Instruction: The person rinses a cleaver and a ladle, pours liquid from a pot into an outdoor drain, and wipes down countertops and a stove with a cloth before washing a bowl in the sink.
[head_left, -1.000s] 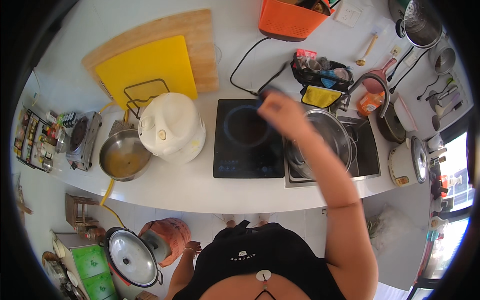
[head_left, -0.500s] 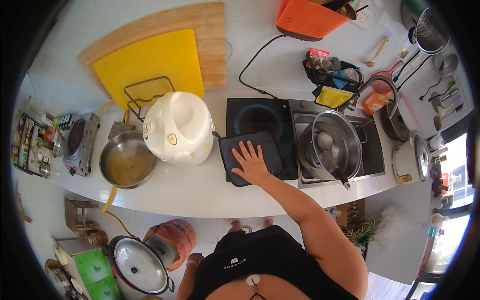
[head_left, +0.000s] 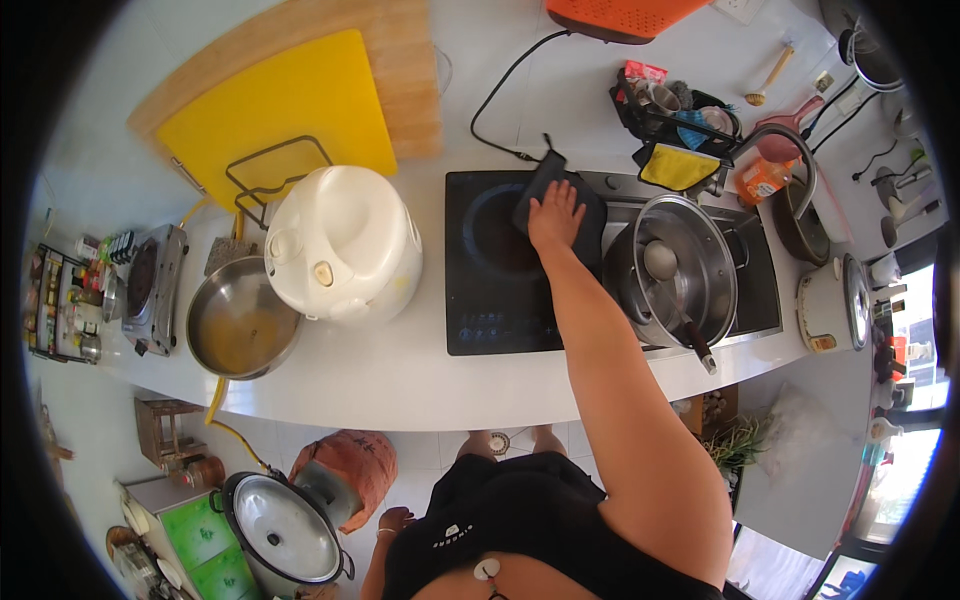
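Right hand (head_left: 556, 222) flat, fingers slightly spread on cloth (head_left: 592, 228), cooktop's (head_left: 490, 305) one o'clock; best press evenly. Left hand (head_left: 396, 519): can't tell grip.

Right hand (head_left: 556, 218) covers the middle of the dark cloth (head_left: 590, 236); its palm and the cloth's underside are hidden from us. The cloth masks the far right part of the black cooktop (head_left: 498, 295), the right forearm (head_left: 597, 325) its near right corner. Panel symbols too small for us to make out. Left hand (head_left: 397, 518) small, low in view; we cannot tell whether its fingers hold anything. Orange basket (head_left: 630, 17) and wooden board (head_left: 415, 110) cut off by the top edge. White appliance (head_left: 345, 240) hides part of the wire rack (head_left: 275, 151). Far-left jars (head_left: 84, 318) too small for us to sort. Steel pot (head_left: 712, 285) blocks part of the sink (head_left: 766, 300)
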